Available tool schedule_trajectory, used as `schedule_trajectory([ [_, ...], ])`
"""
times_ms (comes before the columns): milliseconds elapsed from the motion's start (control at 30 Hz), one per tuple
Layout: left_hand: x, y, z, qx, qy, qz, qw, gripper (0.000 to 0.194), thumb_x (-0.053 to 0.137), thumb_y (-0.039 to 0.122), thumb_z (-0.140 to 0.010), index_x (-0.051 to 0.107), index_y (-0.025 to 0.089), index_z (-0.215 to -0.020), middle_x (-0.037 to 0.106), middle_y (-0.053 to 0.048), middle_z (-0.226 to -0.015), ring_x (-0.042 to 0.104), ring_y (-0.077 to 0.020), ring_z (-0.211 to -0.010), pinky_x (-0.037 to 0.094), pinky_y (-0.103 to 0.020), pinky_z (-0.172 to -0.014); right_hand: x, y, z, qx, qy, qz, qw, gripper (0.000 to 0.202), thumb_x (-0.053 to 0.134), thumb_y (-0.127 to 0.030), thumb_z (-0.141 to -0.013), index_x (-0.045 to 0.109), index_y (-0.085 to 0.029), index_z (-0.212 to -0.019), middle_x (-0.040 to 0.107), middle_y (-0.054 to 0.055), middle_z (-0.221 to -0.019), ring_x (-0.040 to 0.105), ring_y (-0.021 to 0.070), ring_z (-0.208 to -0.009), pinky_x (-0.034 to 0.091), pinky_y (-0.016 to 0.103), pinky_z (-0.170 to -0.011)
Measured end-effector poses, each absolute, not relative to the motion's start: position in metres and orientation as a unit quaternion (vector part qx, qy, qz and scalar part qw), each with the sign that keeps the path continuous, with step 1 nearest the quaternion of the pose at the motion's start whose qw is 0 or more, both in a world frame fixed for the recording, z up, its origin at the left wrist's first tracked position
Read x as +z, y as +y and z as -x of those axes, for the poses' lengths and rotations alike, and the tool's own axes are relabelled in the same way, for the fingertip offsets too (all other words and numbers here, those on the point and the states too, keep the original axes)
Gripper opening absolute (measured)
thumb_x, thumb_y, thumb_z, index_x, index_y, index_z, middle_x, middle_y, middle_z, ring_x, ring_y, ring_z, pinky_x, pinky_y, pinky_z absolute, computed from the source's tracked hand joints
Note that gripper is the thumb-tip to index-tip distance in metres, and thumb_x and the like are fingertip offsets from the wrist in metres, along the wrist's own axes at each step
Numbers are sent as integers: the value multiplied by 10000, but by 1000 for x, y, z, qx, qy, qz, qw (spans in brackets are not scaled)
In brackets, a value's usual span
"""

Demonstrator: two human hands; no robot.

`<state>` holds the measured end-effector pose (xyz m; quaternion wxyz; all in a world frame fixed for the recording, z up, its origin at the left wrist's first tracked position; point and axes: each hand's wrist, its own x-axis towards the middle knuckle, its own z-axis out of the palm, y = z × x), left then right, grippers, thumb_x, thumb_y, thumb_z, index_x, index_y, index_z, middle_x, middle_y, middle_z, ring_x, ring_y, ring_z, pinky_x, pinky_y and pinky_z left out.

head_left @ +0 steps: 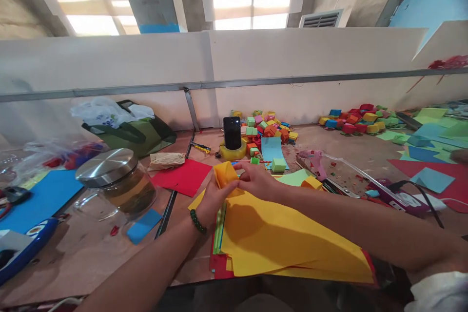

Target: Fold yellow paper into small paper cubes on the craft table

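Observation:
Between both hands is a small yellow folded paper box (225, 173), held up above the front half of the table. My left hand (212, 200), with a dark bead bracelet at the wrist, grips it from the left and below. The fingers of my right hand (258, 181) pinch its right edge. Under the hands lies a stack of large yellow paper sheets (292, 239), with green and red sheets showing at its edges. Just behind the hands sit a light green paper cube (278, 165) and a blue paper strip (271, 150).
A lidded glass teapot (126, 190) stands left, near a green bag (135, 131). At the back are a phone (232, 132) on a yellow stand and a heap of coloured paper cubes (270, 126). Right of the hands lies a pink glue gun (317, 163). A second cube pile (360, 119) sits farther right.

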<state>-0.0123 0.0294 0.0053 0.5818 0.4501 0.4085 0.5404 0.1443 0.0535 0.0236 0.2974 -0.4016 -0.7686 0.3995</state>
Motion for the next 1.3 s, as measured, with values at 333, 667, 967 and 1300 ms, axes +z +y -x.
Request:
schedule_trajectory([
  [333, -6, 38, 16, 437, 401, -415, 690, 445, 847, 376, -554, 680, 160, -905, 719, -51, -864, 650, -188, -775, 513, -281, -723, 7, 58, -185, 423, -745, 402, 322, 500, 444, -218, -831, 337, -135, -1312, 360, -99, -528, 338, 117, -482, 270, 237, -495],
  [667, -19, 40, 11, 426, 484, -508, 571, 347, 780, 436, -636, 697, 128, -773, 686, -38, -732, 583, -158, -634, 474, -249, -584, -3, 60, -183, 202, -856, 367, 304, 173, 620, -354, -794, 519, -215, -808, 606, 121, -1062, 601, 238, -960, 480, 339, -746],
  [967, -10, 37, 19, 456, 472, -486, 577, 362, 790, 407, -593, 700, 159, -841, 728, -56, -848, 649, -229, -770, 525, -300, -675, 2, 57, -175, 351, -757, 428, 346, 120, 552, -250, -808, 543, -202, -699, 627, 81, -955, 589, 217, -1003, 479, 331, -779],
  [1300, -6, 41, 22, 423, 415, -423, 685, 469, 837, 411, -548, 702, 138, -905, 743, -83, -852, 687, -268, -840, 537, -341, -742, 14, 39, -206, 547, -552, 522, 352, 275, 674, -405, -626, 512, -183, -620, 518, -26, -566, 552, 134, -590, 418, 267, -583],
])
